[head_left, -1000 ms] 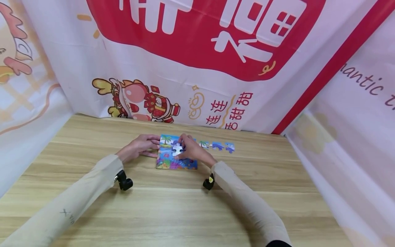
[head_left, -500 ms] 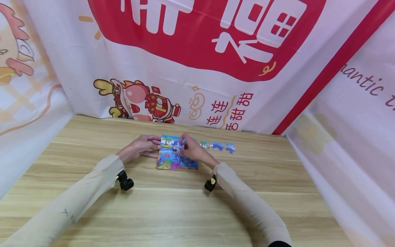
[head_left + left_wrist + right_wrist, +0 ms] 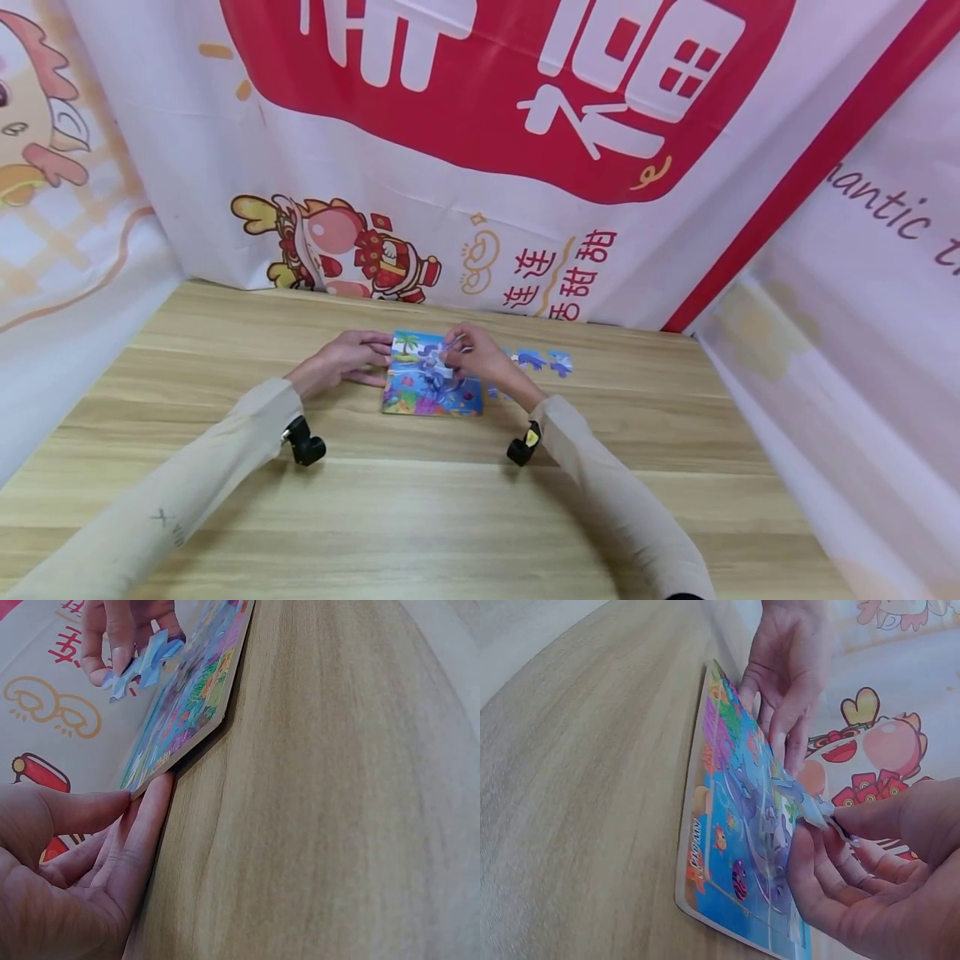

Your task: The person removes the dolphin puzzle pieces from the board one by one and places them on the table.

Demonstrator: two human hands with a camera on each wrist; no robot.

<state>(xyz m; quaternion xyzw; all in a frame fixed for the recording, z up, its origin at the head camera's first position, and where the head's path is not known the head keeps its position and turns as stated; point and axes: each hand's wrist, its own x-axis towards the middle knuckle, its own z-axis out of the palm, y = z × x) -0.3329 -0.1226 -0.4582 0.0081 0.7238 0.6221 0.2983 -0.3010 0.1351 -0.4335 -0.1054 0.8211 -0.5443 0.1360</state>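
The right hand pinched a puzzle piece between thumb and fingers, tilted over the puzzle board; whether the piece touched the board was hard to tell. The left hand touched the board's left edge, its fingers fairly straight. The board lay on the wooden table, and loose pieces lay to its right, partly behind the right hand.
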